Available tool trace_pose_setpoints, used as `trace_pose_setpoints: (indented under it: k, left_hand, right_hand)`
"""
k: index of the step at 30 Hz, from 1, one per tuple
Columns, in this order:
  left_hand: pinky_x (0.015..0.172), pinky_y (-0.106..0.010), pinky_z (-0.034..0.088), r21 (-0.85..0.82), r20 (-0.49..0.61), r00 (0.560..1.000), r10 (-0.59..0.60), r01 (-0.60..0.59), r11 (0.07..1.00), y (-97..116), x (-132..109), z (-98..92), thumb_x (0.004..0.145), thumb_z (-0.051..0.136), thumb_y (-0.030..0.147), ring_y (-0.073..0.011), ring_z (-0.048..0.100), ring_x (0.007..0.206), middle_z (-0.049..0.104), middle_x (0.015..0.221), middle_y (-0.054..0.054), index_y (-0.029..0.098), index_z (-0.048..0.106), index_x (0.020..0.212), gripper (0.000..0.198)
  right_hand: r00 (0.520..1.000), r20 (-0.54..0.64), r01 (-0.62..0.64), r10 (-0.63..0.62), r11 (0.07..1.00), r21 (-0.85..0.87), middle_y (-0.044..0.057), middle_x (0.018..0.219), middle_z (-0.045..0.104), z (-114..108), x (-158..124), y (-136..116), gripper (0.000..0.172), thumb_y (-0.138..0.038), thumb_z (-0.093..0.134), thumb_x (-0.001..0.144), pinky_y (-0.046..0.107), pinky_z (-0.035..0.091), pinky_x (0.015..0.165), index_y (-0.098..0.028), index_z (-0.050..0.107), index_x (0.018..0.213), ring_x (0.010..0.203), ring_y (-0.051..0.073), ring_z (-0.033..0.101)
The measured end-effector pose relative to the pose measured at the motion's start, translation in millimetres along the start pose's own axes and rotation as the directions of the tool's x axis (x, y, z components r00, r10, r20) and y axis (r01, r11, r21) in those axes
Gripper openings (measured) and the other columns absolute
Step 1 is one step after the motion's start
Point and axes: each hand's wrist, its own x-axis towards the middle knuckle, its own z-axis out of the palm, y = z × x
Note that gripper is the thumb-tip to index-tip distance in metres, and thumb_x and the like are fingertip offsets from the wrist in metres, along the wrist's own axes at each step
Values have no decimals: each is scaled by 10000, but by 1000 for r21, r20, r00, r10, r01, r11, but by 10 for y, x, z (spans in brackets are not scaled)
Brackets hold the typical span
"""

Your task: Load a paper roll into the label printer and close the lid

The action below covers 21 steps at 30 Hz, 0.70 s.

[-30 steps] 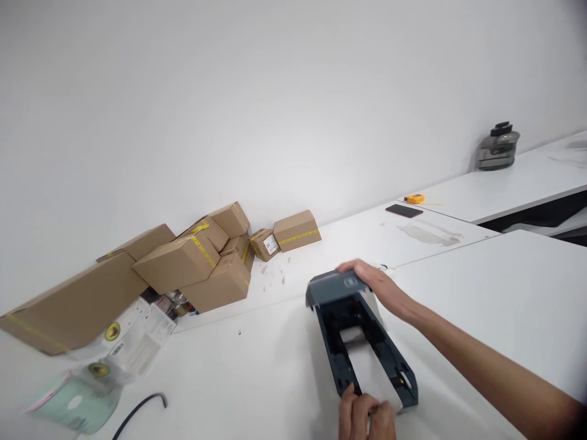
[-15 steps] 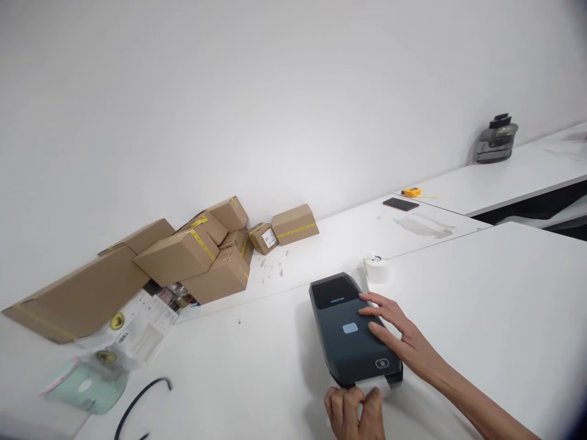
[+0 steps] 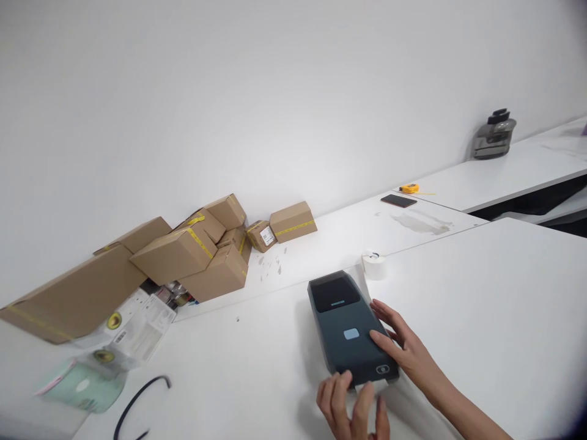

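Observation:
A dark grey label printer (image 3: 347, 330) lies on the white table (image 3: 481, 305) with its lid down. My right hand (image 3: 401, 345) rests flat on the lid's right side, fingers stretched out. My left hand (image 3: 351, 406) is at the printer's near end, fingers spread, touching the white label strip (image 3: 371, 387) that sticks out of the slot. A small white label roll (image 3: 374, 264) stands just behind the printer.
Several taped cardboard boxes (image 3: 183, 256) are piled against the wall at left, with plastic bags (image 3: 105, 348) and a black cable (image 3: 137, 400) in front. A phone (image 3: 398, 200), a yellow tape measure (image 3: 408, 188) and a grey device (image 3: 494, 135) lie on the far tables.
The printer's lid, open a second ago, has been pushed down shut by my right hand. My left hand has gone from pinching the label strip to spread fingers.

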Motion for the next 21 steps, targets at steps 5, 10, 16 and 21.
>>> trace_pose_setpoints:
  k: [5,10,16,21]
  left_hand:
    - [1126,-423,357,-348,226,720,-656,689,636,74,300,-10,917,451,530,-293,337,1437,362,1556,-136,209,460,1404,584]
    - [1048,-296,435,-324,522,384,-761,915,239,-3,581,75,869,503,618,-234,419,1392,399,1548,-95,222,356,1469,734]
    - [1011,-320,469,-376,517,422,-745,894,245,-133,508,123,800,591,636,-275,471,1345,446,1504,-138,182,405,1430,798]
    - [1022,-341,463,-354,441,471,-764,874,334,-187,427,186,798,573,652,-299,473,1337,480,1472,-152,162,446,1402,789]
  right_hand:
    - [988,-12,-151,153,985,89,106,1525,449,18,-53,-37,791,-647,634,793,483,439,1085,-305,385,1461,1383,317,439]
    - [961,50,-277,273,950,146,75,1543,430,-11,-68,-15,843,-649,630,800,459,506,1022,-351,307,1520,1307,320,533]
    - [951,84,-308,298,940,145,29,1574,383,-7,-53,22,816,-661,597,814,475,430,1100,-394,283,1519,1365,307,467]
    - [950,84,-308,299,943,126,20,1589,355,7,-47,31,787,-654,568,830,483,413,1113,-395,286,1517,1403,315,412]
